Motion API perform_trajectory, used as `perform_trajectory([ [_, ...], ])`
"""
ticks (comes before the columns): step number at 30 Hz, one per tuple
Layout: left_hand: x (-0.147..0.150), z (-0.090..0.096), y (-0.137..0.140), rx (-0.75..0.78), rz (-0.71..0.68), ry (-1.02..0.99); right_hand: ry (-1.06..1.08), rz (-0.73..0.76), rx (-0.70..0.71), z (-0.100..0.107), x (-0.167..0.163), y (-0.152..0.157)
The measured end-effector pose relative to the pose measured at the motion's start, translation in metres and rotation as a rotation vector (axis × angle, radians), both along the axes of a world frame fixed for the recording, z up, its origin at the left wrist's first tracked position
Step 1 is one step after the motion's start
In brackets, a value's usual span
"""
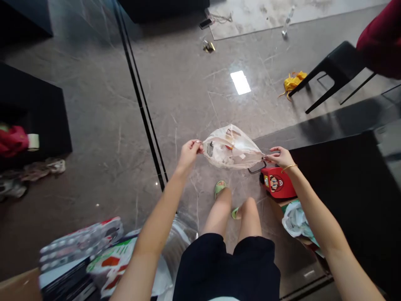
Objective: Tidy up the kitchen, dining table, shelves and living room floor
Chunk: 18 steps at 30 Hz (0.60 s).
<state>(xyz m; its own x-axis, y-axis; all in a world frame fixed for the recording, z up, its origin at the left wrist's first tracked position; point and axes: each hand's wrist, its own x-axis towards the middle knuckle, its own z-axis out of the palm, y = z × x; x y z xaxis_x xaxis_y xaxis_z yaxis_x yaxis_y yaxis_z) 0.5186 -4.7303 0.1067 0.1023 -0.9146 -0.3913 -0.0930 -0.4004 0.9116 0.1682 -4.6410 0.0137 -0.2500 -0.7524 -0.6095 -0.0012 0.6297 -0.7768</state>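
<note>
- Here's the left hand point(191, 151), fingertips pinching one side of a thin, whitish, see-through plastic bag point(241, 147)!
- Right hand point(278, 157), gold bangle point(288, 167) on the wrist, pinches the other; bag stretched between them, above grey marble floor point(178, 100).
- Lower, near that wrist: bright red cartoon-faced box point(280, 184).
- Way out, crumpled yellow item point(294, 81), beside a black chair point(340, 62).
</note>
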Motion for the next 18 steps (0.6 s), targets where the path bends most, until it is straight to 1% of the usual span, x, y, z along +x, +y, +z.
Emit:
perform_trajectory([
  [3, -0.008, 0.071, 0.014, -0.029, 0.081, -0.030, -0.178, -0.125, -0.030, 0.094, 0.026, -0.002],
  [5, -0.009, 0.115, 0.027, -0.054, 0.121, -0.048, -0.253, -0.169, -0.087, 0.152, 0.045, -0.002],
  [7, -0.013, 0.150, 0.045, -0.063, 0.115, -0.059, -0.281, -0.161, -0.145, 0.201, 0.066, 0.001],
  [9, -0.023, 0.174, 0.066, -0.043, 0.005, -0.038, -0.277, -0.117, -0.203, 0.241, 0.092, 0.005],
  [10, -0.030, 0.182, 0.078, -0.027, -0.086, -0.016, -0.283, -0.083, -0.242, 0.258, 0.107, 0.008],
  [12, -0.043, 0.194, 0.099, -0.017, -0.261, 0.002, -0.311, 0.007, -0.327, 0.283, 0.139, 0.015],
  [13, -0.048, 0.198, 0.107, -0.029, -0.300, -0.028, -0.321, 0.061, -0.358, 0.292, 0.154, 0.019],
  [15, -0.050, 0.206, 0.118, -0.072, -0.289, -0.133, -0.327, 0.154, -0.401, 0.305, 0.176, 0.028],
  [17, -0.042, 0.217, 0.122, -0.111, -0.237, -0.209, -0.298, 0.196, -0.465, 0.310, 0.184, 0.037],
  [18, -0.037, 0.223, 0.121, -0.117, -0.226, -0.215, -0.246, 0.203, -0.513, 0.310, 0.184, 0.041],
])
